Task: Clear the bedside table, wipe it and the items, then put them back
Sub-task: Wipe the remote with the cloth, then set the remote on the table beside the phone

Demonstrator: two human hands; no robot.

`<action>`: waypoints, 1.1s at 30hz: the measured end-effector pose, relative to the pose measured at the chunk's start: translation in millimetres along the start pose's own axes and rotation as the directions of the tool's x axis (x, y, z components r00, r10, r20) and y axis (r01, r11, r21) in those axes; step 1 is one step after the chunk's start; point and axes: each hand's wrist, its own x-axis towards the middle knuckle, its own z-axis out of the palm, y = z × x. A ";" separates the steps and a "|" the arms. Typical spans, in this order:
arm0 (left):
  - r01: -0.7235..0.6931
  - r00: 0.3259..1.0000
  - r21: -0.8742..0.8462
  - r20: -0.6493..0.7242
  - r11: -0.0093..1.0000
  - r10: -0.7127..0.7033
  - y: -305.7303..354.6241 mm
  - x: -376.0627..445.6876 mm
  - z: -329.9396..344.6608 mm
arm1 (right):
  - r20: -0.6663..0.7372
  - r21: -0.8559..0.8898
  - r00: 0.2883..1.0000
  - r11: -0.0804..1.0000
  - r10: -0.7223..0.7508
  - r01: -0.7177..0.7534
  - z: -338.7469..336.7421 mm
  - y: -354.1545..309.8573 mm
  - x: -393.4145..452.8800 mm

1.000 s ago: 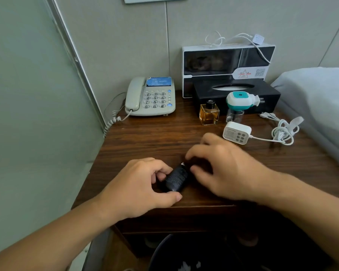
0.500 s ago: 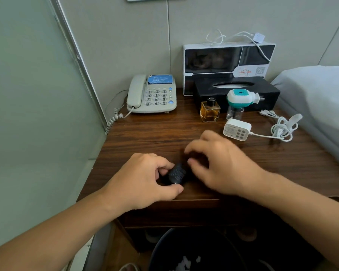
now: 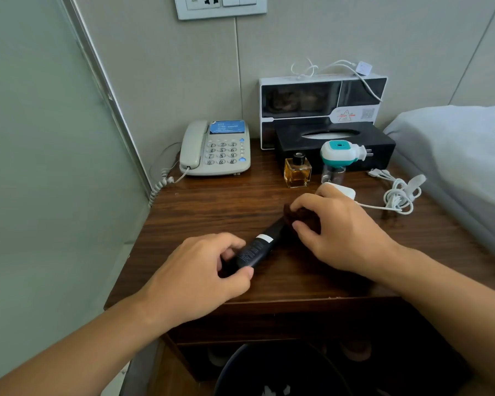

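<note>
A slim black tube with a white label lies slanted on the dark wooden bedside table. My left hand grips its near end between thumb and fingers. My right hand pinches a dark brown cloth bunched around the tube's far end. Behind them stand an amber perfume bottle, a white and teal plug-in device on a clear bottle, and a white charger partly hidden by my right hand.
A cream telephone sits at the back left, a black tissue box and a white-framed box at the back. A coiled white cable lies right, by the bed. A dark bin stands below the table's front edge.
My right hand has slid the cloth along the tube away from my left hand, baring more of the tube and its white label. The view has tilted up a little.
</note>
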 end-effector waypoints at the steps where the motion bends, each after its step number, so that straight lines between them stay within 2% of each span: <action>1: 0.012 1.000 -0.020 -0.004 1.000 -0.012 -0.8 -0.2 -0.3 | -0.017 0.027 1.000 0.999 0.022 -0.022 -1.6 0.8 -2.1; 7: -0.050 0.994 0.077 -0.097 0.996 0.057 -3.4 9.7 0.0 | -0.058 0.099 0.998 0.995 0.034 -0.028 -4.8 -6.5 -9.3; 12: -0.025 0.979 0.144 -0.194 0.989 0.053 -12.8 21.9 -4.8 | -0.035 0.101 0.998 0.994 0.049 -0.045 -4.6 -8.4 -10.2; 17: 0.024 0.979 0.113 -0.202 0.993 -0.001 -23.5 32.2 -6.9 | -0.040 0.109 0.998 0.993 0.045 -0.040 -7.4 -7.6 -11.2; 20: 0.046 0.987 0.138 -0.162 0.989 -0.023 -26.1 35.0 -4.5 | -0.048 0.115 0.998 0.993 0.045 -0.039 -6.4 -6.6 -10.6; 26: 0.073 0.972 0.236 -0.234 0.969 -0.016 -40.9 49.2 -14.9 | 0.041 0.109 0.999 0.994 -0.006 0.002 -6.6 -9.4 -5.3; 33: 0.196 0.952 0.164 -0.267 0.967 -0.148 -90.9 75.4 -36.2 | 0.127 0.134 0.989 0.989 -0.073 0.055 -2.2 -15.9 8.0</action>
